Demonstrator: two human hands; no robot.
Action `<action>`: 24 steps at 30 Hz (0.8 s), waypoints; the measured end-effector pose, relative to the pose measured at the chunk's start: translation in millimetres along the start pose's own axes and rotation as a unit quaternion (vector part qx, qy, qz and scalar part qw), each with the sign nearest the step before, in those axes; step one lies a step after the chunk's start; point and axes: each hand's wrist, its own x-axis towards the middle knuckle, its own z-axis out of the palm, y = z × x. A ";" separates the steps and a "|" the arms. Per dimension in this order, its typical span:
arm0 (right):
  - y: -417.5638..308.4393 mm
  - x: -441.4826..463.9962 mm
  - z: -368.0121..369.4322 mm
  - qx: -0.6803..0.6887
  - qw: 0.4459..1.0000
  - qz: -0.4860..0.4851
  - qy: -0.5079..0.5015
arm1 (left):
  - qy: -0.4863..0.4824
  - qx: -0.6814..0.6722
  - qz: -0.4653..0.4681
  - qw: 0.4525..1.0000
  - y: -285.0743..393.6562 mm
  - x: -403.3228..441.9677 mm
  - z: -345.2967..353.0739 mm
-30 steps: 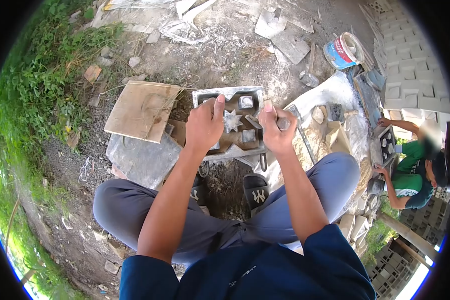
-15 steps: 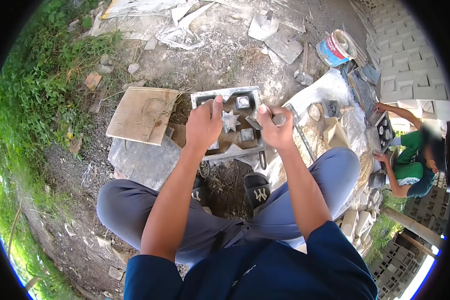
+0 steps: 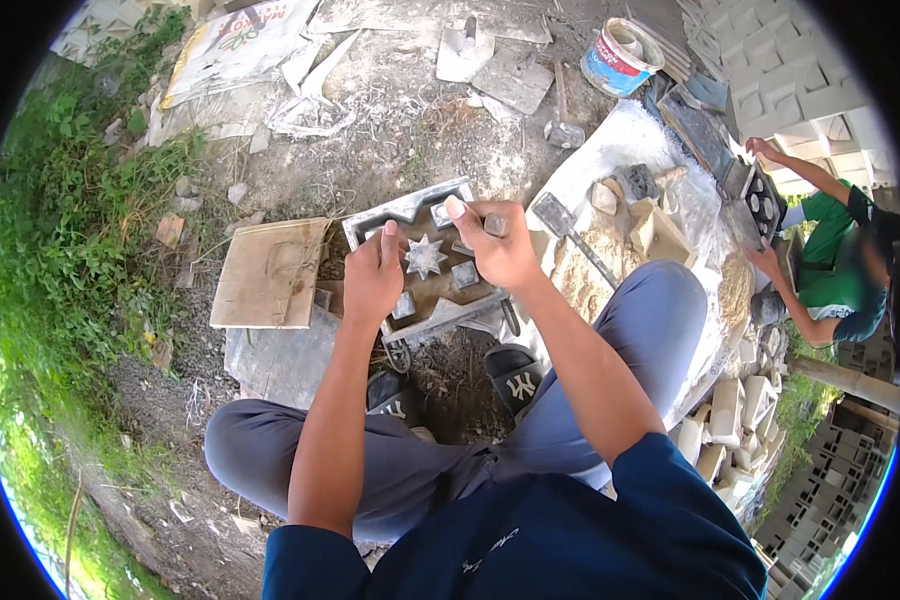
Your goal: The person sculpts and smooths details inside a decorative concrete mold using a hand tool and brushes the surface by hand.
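In front of my feet lies a grey metal block mould, with an eight-pointed star in its middle and square blocks around it over brown material. My left hand is closed, thumb up, over the mould's left end; its curled fingers hide whatever is in them. My right hand is closed over the right end, thumb stretched across a square block. It grips a short grey tool with a blunt end; its other end is mostly hidden.
A wooden board lies left of the mould. To the right are a long-handled metal tool and a sand-covered sheet. Beyond are a trowel, a hammer and a paint bucket. Another person handles a similar mould.
My right hand, with the short tool, has moved left from beside the mould to over its right end. My left hand has shifted slightly outward. The whole view has turned a little.
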 end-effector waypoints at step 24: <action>4.8 -8.4 -6.0 -0.105 0.991 -0.054 -0.063 | -0.235 0.409 0.151 0.869 -41.6 -37.5 29.8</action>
